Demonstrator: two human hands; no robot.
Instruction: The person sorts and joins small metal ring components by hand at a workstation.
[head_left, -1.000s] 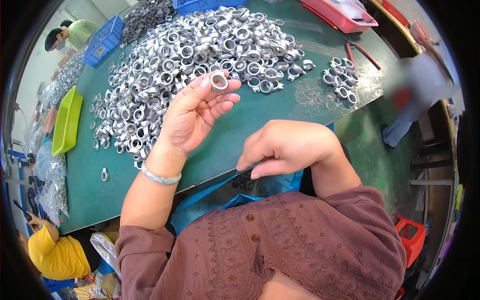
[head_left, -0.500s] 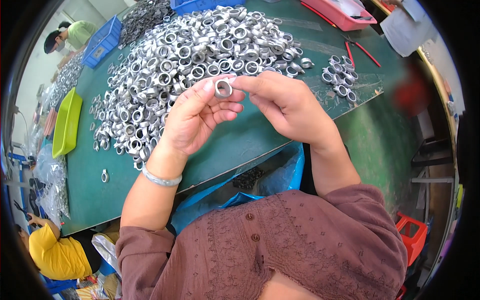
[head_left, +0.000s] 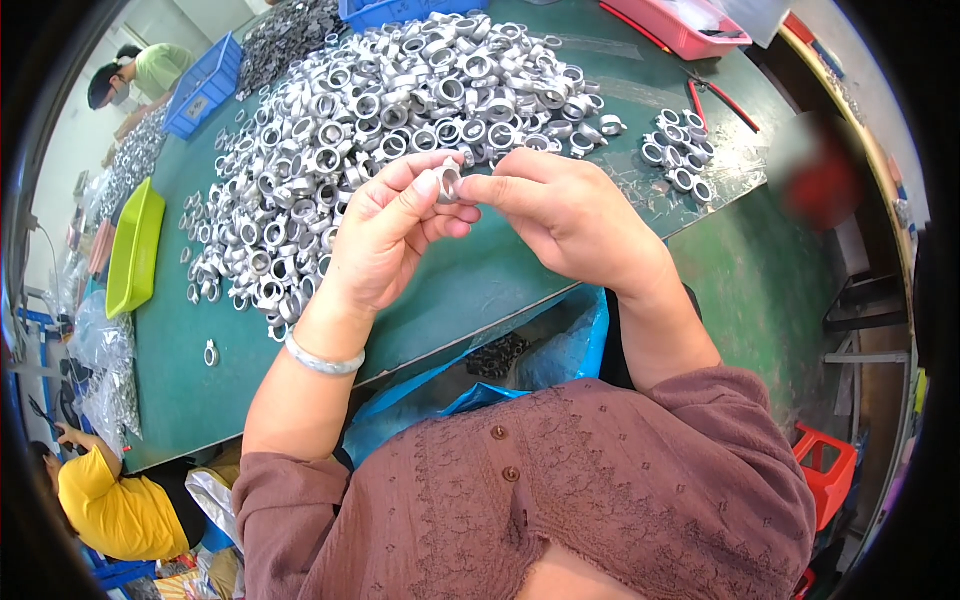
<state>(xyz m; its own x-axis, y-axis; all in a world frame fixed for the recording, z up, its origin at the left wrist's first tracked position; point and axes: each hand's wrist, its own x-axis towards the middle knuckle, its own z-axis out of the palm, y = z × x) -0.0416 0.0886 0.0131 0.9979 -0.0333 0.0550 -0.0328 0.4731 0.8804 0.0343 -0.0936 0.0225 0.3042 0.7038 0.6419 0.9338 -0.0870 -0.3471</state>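
Note:
My left hand [head_left: 392, 222] pinches a silver metal ring clamp [head_left: 447, 184] with a small lug between thumb and fingers. My right hand [head_left: 572, 208] is closed, with its thumb and index fingertip pressed at the ring's right side; its other fingers are curled under. Whether it grips the ring or a small part at the ring is hidden. Just beyond both hands lies a large heap of similar metal rings [head_left: 400, 85] on the green table [head_left: 440, 300]. To the right of the heap is a small cluster of rings [head_left: 680, 150].
Red-handled pliers [head_left: 722, 100] lie at the right, near a pink tray [head_left: 690, 35]. A blue crate [head_left: 203, 88] and a yellow-green tray [head_left: 135, 245] stand left. One loose ring [head_left: 211, 353] lies front left. A blue bag [head_left: 565, 345] hangs below the table edge. Two people work at left.
The ring has turned in my left fingers, its lug now pointing up. My right fingertips have come down from its top to its side. The person at the upper right has left view.

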